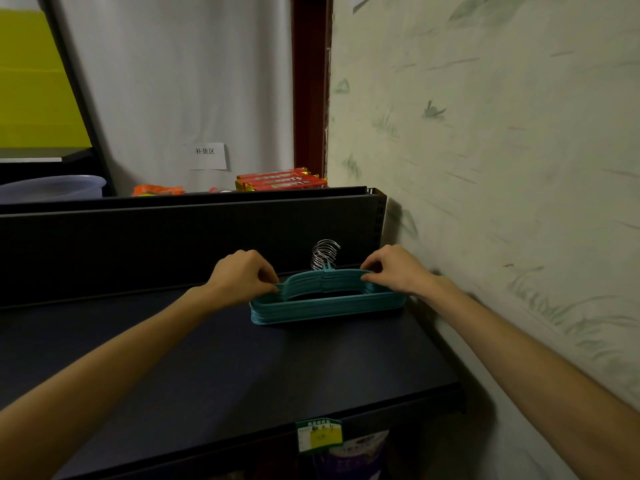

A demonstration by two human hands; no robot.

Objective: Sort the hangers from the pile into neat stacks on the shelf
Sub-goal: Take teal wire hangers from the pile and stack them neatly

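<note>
Hangers [325, 303], teal with a matte, velvety look, lie flat in one neat stack on the smooth dark shelf [221, 358], near its right end by the painted wall [502, 150]. Their curved, shiny metal hooks [325, 252] bunch together at the back. Left hand [242, 277] and right hand [394, 270] each pinch a shoulder of the stack.
</note>
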